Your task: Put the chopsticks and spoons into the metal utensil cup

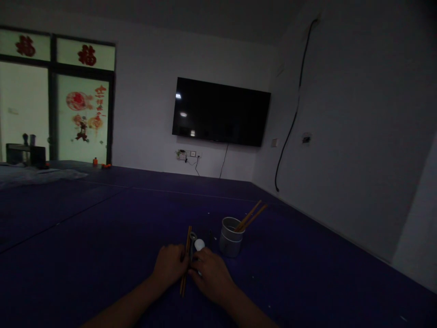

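Observation:
A pair of wooden chopsticks (pixel 189 237) stands out above and below the fingers of my left hand (pixel 170 265), which is closed on them. Close by on the right is my right hand (pixel 212 276), its fingers curled in. They cover the lower parts of a grey metal tool with a ring-shaped end (pixel 193 236), perhaps a wrench, and of a small object with a round white top (pixel 199 245). Which of these the right fingers grip is hidden. To the right of the hands, a grey metal cup (pixel 230 246) stands upright with two more chopsticks (pixel 251 216) leaning out of it.
The dark blue surface (pixel 119 255) stretches to the wall, with small white specks. Clear plastic sheeting (pixel 41 176), a dark box (pixel 25 155) and small orange items (pixel 95 161) lie far left. A television (pixel 221 111) hangs on the back wall; a black cable (pixel 290 130) runs down the right wall.

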`<control>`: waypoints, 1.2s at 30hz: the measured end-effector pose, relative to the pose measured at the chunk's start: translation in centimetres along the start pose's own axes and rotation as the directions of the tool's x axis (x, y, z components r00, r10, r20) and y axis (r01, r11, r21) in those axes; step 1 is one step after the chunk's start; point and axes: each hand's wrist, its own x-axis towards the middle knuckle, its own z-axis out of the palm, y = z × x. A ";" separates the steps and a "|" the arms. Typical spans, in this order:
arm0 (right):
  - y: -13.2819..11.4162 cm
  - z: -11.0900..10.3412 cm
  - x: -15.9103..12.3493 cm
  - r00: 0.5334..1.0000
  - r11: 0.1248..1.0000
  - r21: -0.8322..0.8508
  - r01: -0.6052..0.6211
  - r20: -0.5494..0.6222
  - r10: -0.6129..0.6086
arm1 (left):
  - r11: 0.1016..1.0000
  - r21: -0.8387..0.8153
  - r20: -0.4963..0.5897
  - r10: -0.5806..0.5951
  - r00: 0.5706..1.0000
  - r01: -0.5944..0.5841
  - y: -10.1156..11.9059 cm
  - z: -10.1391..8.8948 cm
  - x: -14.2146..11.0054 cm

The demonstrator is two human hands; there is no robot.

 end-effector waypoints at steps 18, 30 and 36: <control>0.1 0.1 0.0 0.999 0.999 -0.029 0.046 0.020 -0.046 | 1.000 -0.013 0.025 0.011 1.000 -0.011 -0.1 -0.3 -0.1; -0.1 -0.4 -0.2 0.999 0.999 -0.031 0.040 0.027 -0.039 | 0.999 0.020 0.025 0.046 0.999 -0.046 0.0 -0.3 -0.1; -0.1 -0.4 -0.2 0.998 0.999 -0.016 0.037 0.057 -0.036 | 0.998 0.030 0.030 0.050 0.998 -0.051 0.0 -0.1 0.0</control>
